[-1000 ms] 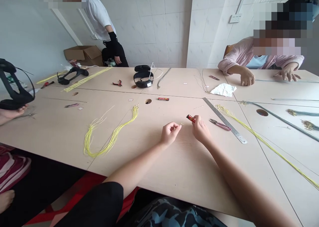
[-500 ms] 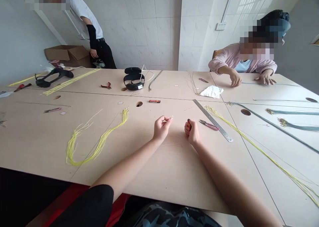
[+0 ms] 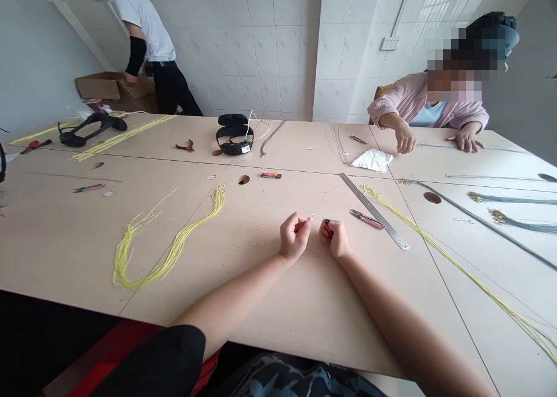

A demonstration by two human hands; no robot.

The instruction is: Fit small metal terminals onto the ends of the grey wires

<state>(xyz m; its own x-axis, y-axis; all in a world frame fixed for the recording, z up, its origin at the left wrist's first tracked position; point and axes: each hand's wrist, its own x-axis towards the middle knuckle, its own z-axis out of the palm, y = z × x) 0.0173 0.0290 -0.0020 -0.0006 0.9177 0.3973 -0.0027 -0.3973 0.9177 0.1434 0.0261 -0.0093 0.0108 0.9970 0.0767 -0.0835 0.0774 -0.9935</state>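
Observation:
My left hand (image 3: 295, 235) rests on the wooden table (image 3: 270, 304) with its fingers pinched on a tiny metal piece whose tip shows at the fingertips. My right hand (image 3: 334, 238) is curled round a small red lighter (image 3: 326, 225), only its top showing. The two hands sit close together, almost touching. A pair of pink snips (image 3: 366, 218) and a steel ruler (image 3: 373, 210) lie just right of my right hand. A bundle of yellow cords (image 3: 174, 247) lies to the left.
Another red lighter (image 3: 271, 175) and a black headset (image 3: 235, 134) lie farther back. Long yellow cords (image 3: 456, 263) and grey cords (image 3: 513, 198) run along the right. A seated person in pink (image 3: 429, 109) works at the far right; a standing person (image 3: 148, 37) bends over a cardboard box (image 3: 111, 86).
My right hand has drawn the lighter in toward my left hand, and both hands now sit closer together. The standing person has turned to the box.

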